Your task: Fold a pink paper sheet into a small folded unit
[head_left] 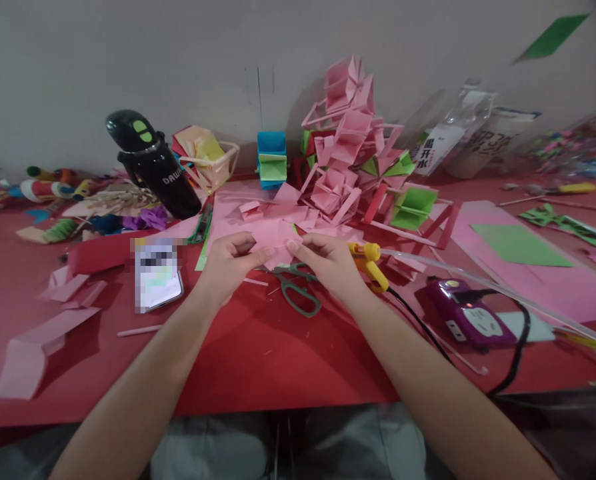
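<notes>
My left hand (pixel 233 263) and my right hand (pixel 328 263) pinch a small piece of pink paper (pixel 273 241) between thumbs and fingers, above the middle of the red table. Both thumbs press on its near side, and the other fingertips are partly hidden behind it. Under the paper lie scissors (pixel 302 297) with grey handles, their blades partly covered. Just right of my right hand is a yellow glue gun (pixel 373 263) with a clear glue stick in its back. Sheets and scraps of pink paper (pixel 233 207) lie behind my hands.
A phone (pixel 158 277) and folded pink strips (pixel 23 360) lie left. A black bottle (pixel 158 167) leans behind. Pink folded-paper models (pixel 348 140) are piled against the wall. To the right are a purple power socket (pixel 471 317), its cable and a green sheet (pixel 518 245).
</notes>
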Available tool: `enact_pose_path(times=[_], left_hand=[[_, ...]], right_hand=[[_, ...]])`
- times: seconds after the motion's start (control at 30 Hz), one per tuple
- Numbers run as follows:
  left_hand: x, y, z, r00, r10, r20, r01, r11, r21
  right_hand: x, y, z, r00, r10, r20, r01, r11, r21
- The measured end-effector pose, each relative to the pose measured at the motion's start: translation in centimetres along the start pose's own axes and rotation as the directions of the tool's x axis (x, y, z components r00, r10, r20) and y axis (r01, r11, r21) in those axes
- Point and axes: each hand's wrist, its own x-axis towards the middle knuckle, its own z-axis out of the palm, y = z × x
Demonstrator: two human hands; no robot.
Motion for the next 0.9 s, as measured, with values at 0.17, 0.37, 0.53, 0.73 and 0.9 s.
enact_pose_path(times=[0.17,0.37,0.53,0.73,0.9], left_hand=[[0.0,0.5,0.0,0.997,-0.065,0.039,0.068,0.994,-0.089],[-0.2,1.3,-0.2,0.986,-0.137,0.093,0.146,0.984,-0.098],[-0.3,1.5,-0.2,0.996,-0.076,0.052,0.080,0.995,-0.067],[-0.1,0.8,-0.7,0.999,-0.045,-0.026,0.045,0.999,-0.018],[-0.1,1.3,-0.4,0.998,-0.019,0.066,0.013,0.996,0.086]], right_hand=[[0.1,0.2,-0.1,1.000,0.002,-0.027,0.000,0.997,0.072],[0.4,0.4,-0.4,0.999,0.036,-0.033,-0.031,0.990,0.140],[0.4,0.3,-0.4,0.998,0.049,-0.032,-0.044,0.991,0.125],[0.3,0.4,-0.2,0.995,0.080,-0.061,-0.073,0.991,0.109],[0.0,0.0,-0.3,0.998,0.042,0.037,-0.045,0.997,0.067]])
